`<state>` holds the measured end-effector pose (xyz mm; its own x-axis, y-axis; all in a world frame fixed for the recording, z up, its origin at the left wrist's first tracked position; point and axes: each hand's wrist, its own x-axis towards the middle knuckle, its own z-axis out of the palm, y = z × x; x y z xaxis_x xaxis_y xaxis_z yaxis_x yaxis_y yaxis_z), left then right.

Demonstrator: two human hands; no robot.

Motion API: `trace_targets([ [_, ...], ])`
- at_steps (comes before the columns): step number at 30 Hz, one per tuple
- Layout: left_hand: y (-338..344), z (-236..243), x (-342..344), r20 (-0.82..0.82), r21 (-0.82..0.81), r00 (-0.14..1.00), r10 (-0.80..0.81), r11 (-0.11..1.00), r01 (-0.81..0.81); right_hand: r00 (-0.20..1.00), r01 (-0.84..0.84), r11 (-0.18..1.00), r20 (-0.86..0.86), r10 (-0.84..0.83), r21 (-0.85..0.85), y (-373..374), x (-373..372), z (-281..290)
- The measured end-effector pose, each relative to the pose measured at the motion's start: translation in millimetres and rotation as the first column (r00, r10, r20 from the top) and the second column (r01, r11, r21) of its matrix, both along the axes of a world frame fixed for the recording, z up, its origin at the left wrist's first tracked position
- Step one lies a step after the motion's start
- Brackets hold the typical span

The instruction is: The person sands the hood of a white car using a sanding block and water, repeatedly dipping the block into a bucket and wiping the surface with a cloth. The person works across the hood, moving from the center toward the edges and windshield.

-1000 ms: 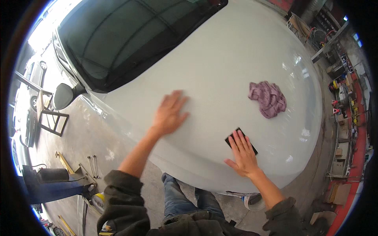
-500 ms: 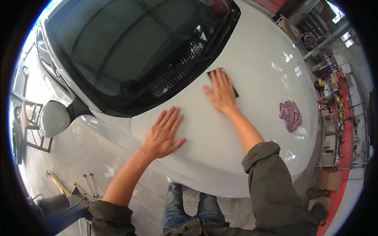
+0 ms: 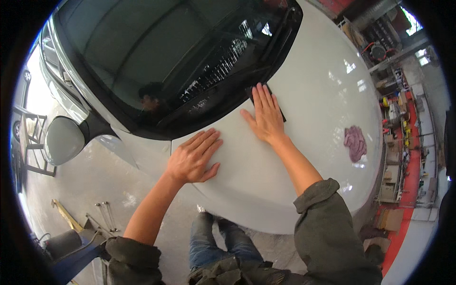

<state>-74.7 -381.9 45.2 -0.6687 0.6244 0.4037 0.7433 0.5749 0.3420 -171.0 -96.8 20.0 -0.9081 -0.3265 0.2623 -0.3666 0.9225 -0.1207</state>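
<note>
Left hand (image 3: 194, 159) lies flat, fingers extended, on the white car hood (image 3: 242, 178); right hand (image 3: 266, 116), likewise flat, partly covers 1 black pad (image 3: 283, 116) beside the windshield (image 3: 137, 66), with 1 crumpled purple cloth (image 3: 355, 144) well apart toward the hood's right side.

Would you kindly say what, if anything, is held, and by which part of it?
Nothing looks gripped: the right hand lies flat atop a black pad; the left hand is empty.
</note>
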Motion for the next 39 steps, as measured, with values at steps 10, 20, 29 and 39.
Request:
trace_targets([
  [10,2.3,-18.2,-1.7,-0.016,0.057,0.999,-0.032,0.998,0.033,0.997,0.065,0.994,0.043,-0.062,-0.085,-53.9,109.5,3.5],
  [20,-34.6,-3.0,-29.1,0.097,-0.141,0.91,-0.402,0.9,0.413,0.935,0.322,0.916,-0.073,-0.347,-0.239,-60.3,103.0,16.1],
  [29,-45.8,-1.3,-34.9,0.104,-0.141,0.91,-0.401,0.9,0.413,0.827,0.401,0.883,-0.318,-0.464,-0.245,-61.5,38.3,-15.9],
  [39,-43.9,-12.9,-31.2,0.01,-0.097,0.937,-0.349,0.933,0.348,0.942,0.314,0.942,-0.083,-0.325,-0.119,-108.7,104.0,-11.4],
])
